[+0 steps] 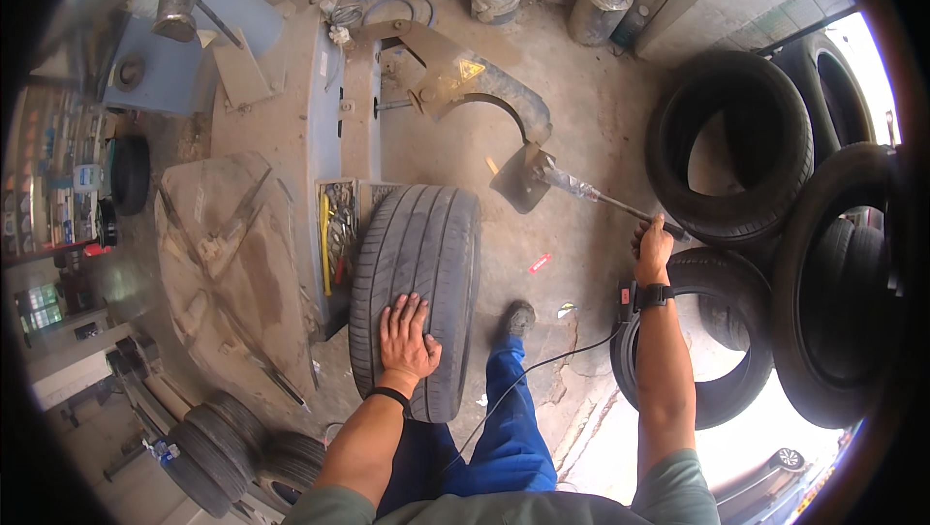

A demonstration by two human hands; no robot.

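A tyre (417, 234) stands upright on its tread before me, against the side of a tyre changer (276, 70). My left hand (408, 341) lies on its tread with the fingers spread. Off to the right, my right hand (654, 244) is wrapped round the end of a long bar handle (620, 205). That handle leads to the bead breaker blade (523, 179), a worn metal shovel at the end of a curved arm (475, 65) with a yellow warning label. The blade hangs out over the floor, apart from the tyre.
Several loose tyres (731, 220) are stacked and leaning at the right. The changer's dusty turntable (231, 234) and a tray of small tools (336, 234) are at the left. More tyres (215, 447) lie lower left. A cable (542, 360) crosses near my leg.
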